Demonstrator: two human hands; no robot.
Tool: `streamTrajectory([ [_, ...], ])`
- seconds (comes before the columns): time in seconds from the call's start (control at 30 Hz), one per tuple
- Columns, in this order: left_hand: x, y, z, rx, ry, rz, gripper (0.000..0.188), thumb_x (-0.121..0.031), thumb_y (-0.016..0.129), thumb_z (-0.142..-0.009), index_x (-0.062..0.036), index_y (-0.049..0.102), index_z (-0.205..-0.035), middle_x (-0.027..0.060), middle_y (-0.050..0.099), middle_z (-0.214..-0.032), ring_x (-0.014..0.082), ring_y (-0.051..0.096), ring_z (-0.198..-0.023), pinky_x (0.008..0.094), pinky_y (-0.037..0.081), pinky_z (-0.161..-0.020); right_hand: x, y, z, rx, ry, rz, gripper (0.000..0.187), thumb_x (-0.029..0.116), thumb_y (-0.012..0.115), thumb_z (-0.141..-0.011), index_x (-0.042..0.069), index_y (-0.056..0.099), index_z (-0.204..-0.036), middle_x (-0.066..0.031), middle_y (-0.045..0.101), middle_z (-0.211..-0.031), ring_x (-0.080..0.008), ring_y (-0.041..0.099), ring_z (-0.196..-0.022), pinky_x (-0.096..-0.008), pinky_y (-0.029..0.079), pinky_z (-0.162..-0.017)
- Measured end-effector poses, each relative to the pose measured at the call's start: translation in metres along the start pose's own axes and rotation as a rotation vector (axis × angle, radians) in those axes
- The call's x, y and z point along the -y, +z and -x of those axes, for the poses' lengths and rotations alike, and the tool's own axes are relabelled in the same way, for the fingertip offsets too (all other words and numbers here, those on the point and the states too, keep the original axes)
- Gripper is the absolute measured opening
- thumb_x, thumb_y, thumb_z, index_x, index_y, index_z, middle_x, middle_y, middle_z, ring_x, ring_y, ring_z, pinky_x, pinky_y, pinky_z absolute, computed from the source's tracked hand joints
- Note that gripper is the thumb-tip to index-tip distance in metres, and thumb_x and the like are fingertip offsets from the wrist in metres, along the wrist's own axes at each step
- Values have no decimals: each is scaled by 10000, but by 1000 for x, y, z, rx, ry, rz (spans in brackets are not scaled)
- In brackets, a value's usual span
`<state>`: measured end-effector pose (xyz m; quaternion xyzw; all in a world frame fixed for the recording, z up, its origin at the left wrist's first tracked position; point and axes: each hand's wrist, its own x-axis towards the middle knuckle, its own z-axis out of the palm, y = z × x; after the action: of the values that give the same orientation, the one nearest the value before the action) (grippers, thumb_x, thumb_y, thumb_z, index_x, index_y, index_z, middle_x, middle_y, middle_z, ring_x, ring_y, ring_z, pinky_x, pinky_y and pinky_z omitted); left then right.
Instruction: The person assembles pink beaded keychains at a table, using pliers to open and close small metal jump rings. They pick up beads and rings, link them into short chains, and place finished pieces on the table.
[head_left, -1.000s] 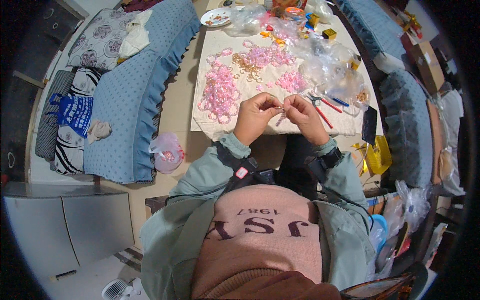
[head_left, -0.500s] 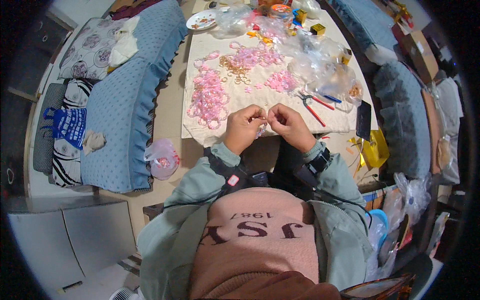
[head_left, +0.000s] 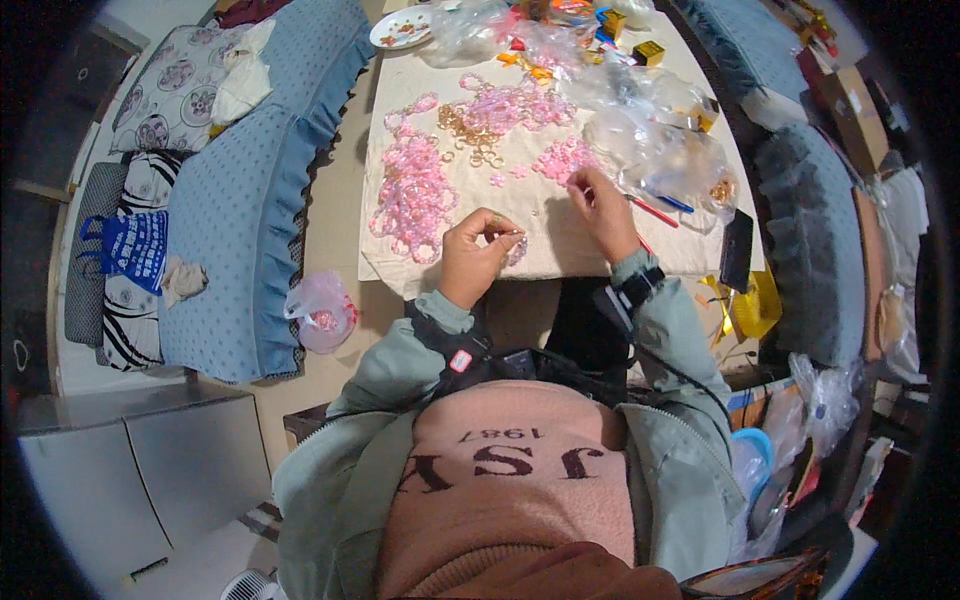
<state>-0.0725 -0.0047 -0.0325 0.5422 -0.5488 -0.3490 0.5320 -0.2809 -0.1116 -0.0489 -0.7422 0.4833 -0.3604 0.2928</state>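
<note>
Near the table's front edge, my left hand (head_left: 477, 257) pinches a short string of clear beads (head_left: 517, 250), which hangs from the thumb and fingertips. My right hand (head_left: 606, 216) is farther forward, its fingertips drawn together at the right edge of a small heap of pink beads (head_left: 562, 158). Whatever those fingers hold is too small to see. Left of the heap lie gold-coloured rings (head_left: 470, 135). A large pile of pink beaded loops (head_left: 412, 190) spreads over the table's left side, and more pink loops (head_left: 515, 103) lie behind the rings.
Red-handled pliers (head_left: 652, 211) lie partly behind my right hand, with a blue pen (head_left: 675, 203) nearby. Clear plastic bags (head_left: 640, 140) crowd the table's right side. A dark phone (head_left: 737, 250) sits at the right edge, a white plate (head_left: 402, 30) at the far left. Sofas flank the table.
My right hand has left the left hand and moved forward and right to the small pink bead heap, now partly covering the pliers. My left hand stays nearly in place with the bead string.
</note>
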Motion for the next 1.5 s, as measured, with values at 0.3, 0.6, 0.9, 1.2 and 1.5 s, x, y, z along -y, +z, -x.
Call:
streamTrajectory([
  [0.3,11,-4,-8,-72,15,31,84,-21,770,-820,-24,708,-876,8,699,-805,66,558,-706,244,469,-650,-19,23,-23,-121,-140,444,215,226,684,-892,62,604,-1006,-143,619,-991,-375,627,-930,-481,516,-742],
  [0.6,13,-7,-9,-99,-36,97,96,-30,777,-833,-19,698,-886,4,693,-818,56,567,-722,236,478,-673,-10,13,-3,106,-291,611,138,167,665,-877,98,619,-986,-108,632,-899,-332,643,-879,-447,520,-710],
  [0.9,-3,-5,-7,-97,0,132,96,-36,788,-831,-36,712,-889,2,701,-821,58,607,-758,241,491,-695,-13,7,21,92,-334,219,161,134,680,-884,67,622,-1019,-123,639,-974,-333,647,-884,-403,534,-725],
  [1.2,-19,-9,1,-108,181,-164,100,-35,794,-824,-60,732,-898,22,726,-865,89,625,-789,261,449,-706,-22,11,24,138,-133,52,182,149,711,-901,55,602,-1012,-133,645,-908,-310,654,-819,-381,520,-699],
  [1.5,-23,-12,5,-99,328,-286,107,19,764,-818,-48,725,-891,61,714,-870,170,657,-825,314,514,-770,42,-16,33,457,412,-1024,168,208,709,-957,89,645,-1056,26,661,-887,-41,582,-761,-189,472,-703],
])
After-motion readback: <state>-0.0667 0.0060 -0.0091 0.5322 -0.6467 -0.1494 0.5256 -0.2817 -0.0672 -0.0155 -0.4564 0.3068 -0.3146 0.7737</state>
